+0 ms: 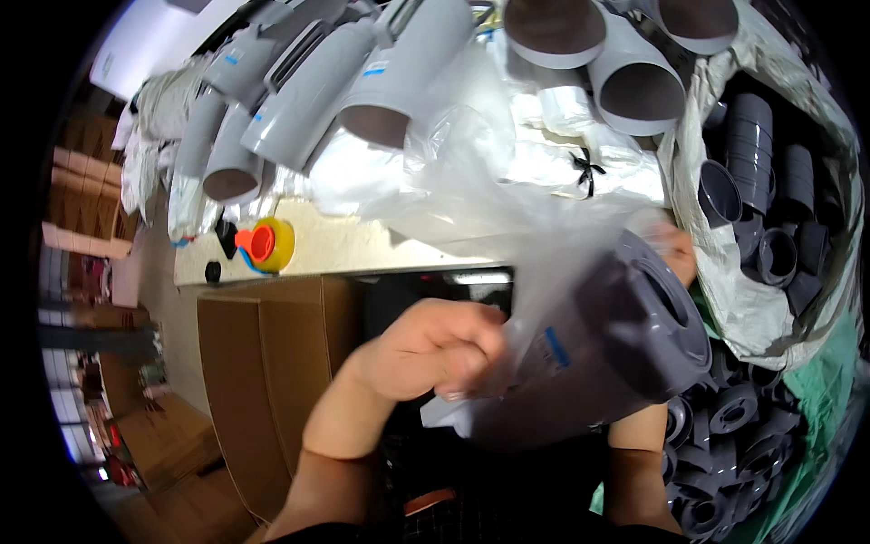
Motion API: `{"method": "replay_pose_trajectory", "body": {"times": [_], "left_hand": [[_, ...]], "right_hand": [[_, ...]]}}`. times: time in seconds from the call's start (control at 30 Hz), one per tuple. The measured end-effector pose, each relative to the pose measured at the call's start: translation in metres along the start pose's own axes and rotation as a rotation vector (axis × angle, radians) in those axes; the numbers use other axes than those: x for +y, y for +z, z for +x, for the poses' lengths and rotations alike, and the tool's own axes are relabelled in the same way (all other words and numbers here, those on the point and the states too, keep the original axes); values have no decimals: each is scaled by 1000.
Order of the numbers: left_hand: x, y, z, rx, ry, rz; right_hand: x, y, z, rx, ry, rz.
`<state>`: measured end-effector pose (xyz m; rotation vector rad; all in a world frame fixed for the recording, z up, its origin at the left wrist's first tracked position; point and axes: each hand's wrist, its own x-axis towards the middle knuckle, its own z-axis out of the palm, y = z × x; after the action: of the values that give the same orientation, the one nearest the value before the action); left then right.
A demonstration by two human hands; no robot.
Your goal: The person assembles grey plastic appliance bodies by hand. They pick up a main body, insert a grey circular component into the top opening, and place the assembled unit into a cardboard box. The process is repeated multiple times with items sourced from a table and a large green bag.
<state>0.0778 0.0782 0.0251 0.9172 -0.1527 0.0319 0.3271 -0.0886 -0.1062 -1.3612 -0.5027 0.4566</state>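
A dark grey plastic jug-like cylinder (580, 363) with a ringed end and a blue label leans across in front of me, tilted up to the right. Thin clear plastic bag film (544, 263) spreads over and beside it. My left hand (439, 349) is closed in a fist on the film at the cylinder's left side. Beyond the ringed end, my right hand (675, 254) is blurred and partly hidden; its fingers look pinched on the film's other edge. A white flap (444, 414) sticks out below my left hand.
Several grey jugs with handles (313, 86) lie on the table (344, 245), beside folded white bags (580, 168). A yellow tape roll (283, 245) sits near its left edge. A cardboard box (272, 363) stands below. At right, a white sack (693, 172) holds dark grey parts (750, 136).
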Motion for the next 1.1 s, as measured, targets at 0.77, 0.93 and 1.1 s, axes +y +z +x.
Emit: {"method": "replay_pose_trajectory", "body": {"times": [0.77, 0.93, 1.1], "left_hand": [[-184, 97, -246, 483, -21, 1664], [-88, 116, -298, 960, 8, 1023], [-91, 26, -571, 1786, 829, -60]], "right_hand": [[-11, 153, -213, -1023, 184, -291], [-34, 311, -226, -1459, 731, 200], [-56, 314, -232, -1198, 638, 70]]}}
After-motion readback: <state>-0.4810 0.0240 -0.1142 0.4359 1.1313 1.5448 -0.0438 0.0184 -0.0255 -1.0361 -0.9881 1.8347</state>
